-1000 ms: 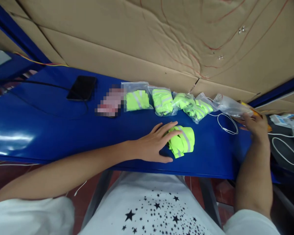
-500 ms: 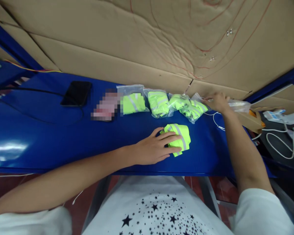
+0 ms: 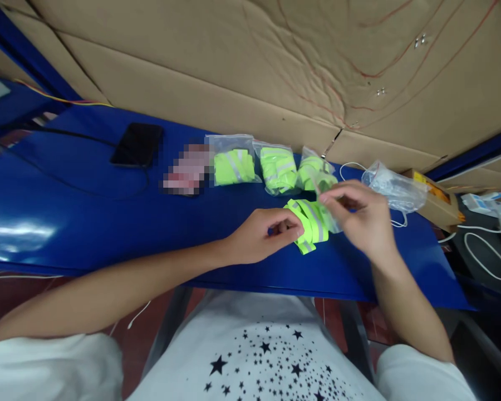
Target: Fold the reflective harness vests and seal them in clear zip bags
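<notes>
A folded neon-yellow bundle with grey stripes [image 3: 316, 223] lies on the blue table. My left hand [image 3: 267, 234] is at its left edge, thumb and fingers curled together over that edge; whether they grip the fabric cannot be seen. My right hand [image 3: 357, 217] pinches a clear plastic bag [image 3: 334, 220], which hangs blurred over the bundle's right side. Behind them, clear bags with neon-yellow contents stand in a row: a left one [image 3: 235, 167], a middle one [image 3: 278, 170] and a right one [image 3: 311, 171], partly covered by the held bag.
A black phone-like device [image 3: 137, 145] and a pixelated pinkish item [image 3: 187, 170] lie left of the bags. Clear plastic bags [image 3: 394, 186] and a cardboard box [image 3: 436, 200] sit at the right, near white cables [image 3: 484, 256]. A cardboard wall [image 3: 192, 72] rises behind the table.
My right hand has come from the back right toward the bundle, now with a clear bag. My left hand, earlier spread over the bundle, has curled at its left edge. The view has shifted slightly.
</notes>
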Motion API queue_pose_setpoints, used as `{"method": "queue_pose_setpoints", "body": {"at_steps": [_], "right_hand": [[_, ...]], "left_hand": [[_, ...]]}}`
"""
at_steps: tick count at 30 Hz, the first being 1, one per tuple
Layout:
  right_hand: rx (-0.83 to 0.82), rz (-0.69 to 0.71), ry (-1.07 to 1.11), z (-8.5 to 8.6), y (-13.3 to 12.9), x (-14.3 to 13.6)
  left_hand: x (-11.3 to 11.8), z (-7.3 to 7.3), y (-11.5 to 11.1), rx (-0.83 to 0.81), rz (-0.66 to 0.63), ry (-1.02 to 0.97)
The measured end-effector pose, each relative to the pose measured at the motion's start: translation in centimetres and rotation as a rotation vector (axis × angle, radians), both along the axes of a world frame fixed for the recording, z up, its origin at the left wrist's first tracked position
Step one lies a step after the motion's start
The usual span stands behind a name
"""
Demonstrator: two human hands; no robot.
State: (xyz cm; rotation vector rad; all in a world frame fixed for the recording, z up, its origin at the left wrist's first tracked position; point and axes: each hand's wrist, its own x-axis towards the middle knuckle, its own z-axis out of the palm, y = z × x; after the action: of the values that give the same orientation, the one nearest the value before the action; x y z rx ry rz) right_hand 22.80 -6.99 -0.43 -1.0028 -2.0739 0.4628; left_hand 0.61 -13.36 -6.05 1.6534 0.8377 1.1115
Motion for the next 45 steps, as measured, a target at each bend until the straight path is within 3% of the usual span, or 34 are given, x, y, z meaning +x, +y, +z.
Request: {"method": "queue_pose_setpoints", "body": {"at_steps": [3, 6, 8, 15, 24, 32, 40, 43, 45], "right_hand": [[0.161, 0.017, -0.016, -2.2, -2.0, -1.1], [0.364, 0.108, -0.131, -3.2, -3.0, -1.5], [0.408, 0.159, -0.183, -3.3, -3.3, -1.6], [0.134, 0.263, -0.121, -2.0, -3.0, -0.8], [0.042, 0.241, -0.155, -1.7, -3.4, -1.0], [-0.122, 0.291, -0.06, -1.6, -2.9, -0.9], [0.163, 0.1, -0.098, -2.6, -4.0, -1.8], [0.191, -0.055, -0.025, -2.4, -2.8, -0.8], [0.166, -0.16, 0.141, -2.2, -1.0, 0.6]], "left_hand": [[0.0, -0.1, 0.6, -0.269, -0.056, -0.162], [-0.1, -0.5, 1.1, -0.337, -0.069, -0.228], [-0.2, -0.7, 1.3, -0.343, -0.061, -0.249], [-0.4, -0.7, 1.3, -0.342, -0.108, -0.232], [-0.4, -1.1, 1.3, -0.306, -0.102, -0.209], [0.0, -0.6, 0.9, -0.307, -0.066, -0.194], [0.7, -0.1, 0.5, -0.267, 0.022, -0.21], [0.5, -0.2, 0.4, -0.247, 0.074, -0.174], [0.3, -0.3, 0.4, -0.251, 0.091, -0.162]]}}
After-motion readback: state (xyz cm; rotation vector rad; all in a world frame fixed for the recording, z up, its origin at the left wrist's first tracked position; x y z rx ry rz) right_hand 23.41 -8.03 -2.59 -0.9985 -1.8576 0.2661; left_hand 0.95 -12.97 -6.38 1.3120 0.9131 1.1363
